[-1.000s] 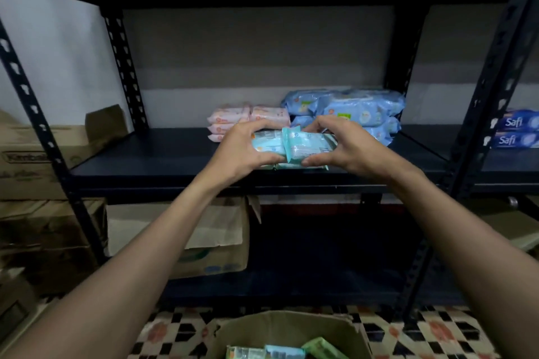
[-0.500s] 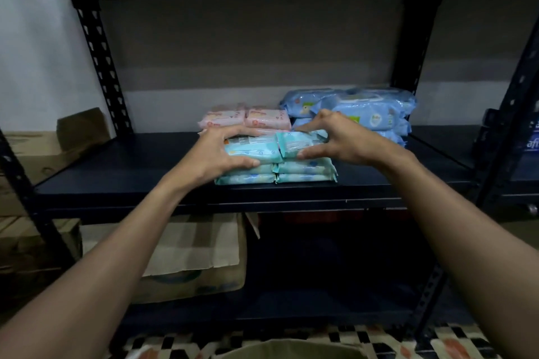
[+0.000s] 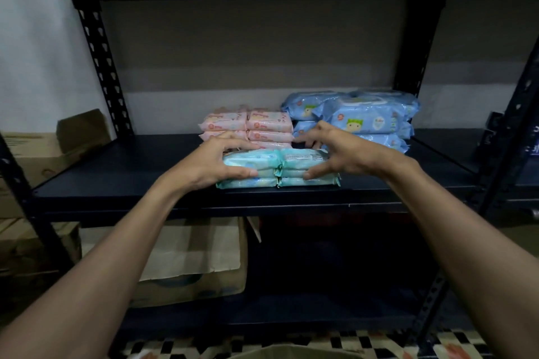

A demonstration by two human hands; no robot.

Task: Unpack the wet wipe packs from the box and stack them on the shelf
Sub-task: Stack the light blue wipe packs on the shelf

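The left hand (image 3: 217, 163) cups the left end of the teal wet wipe packs (image 3: 280, 167), with its thumb on their front face and its fingers curled over the top. The right hand (image 3: 347, 154) brackets the right end more loosely, fingers arched and spread above, thumb tip on the front. Holding from both ends looks meant to square up the two side-by-side columns, which rest near the front edge of the dark metal shelf (image 3: 140, 175). Well left of the teal packs, brown cartons (image 3: 35, 154) sit beyond a perforated upright (image 3: 102, 67). Just behind the teal packs stand pink wet wipe packs (image 3: 262, 125), and behind to the right is a taller pile of blue wet wipe packs (image 3: 370, 122), so colours seem to be kept apart. Below the teal packs a cardboard box (image 3: 198, 265) fills the lower tier. Lower still, a box rim (image 3: 274, 353), likely the source, shows against patterned tiles (image 3: 364, 341). A grey wall (image 3: 248, 52) backs the dim rack.
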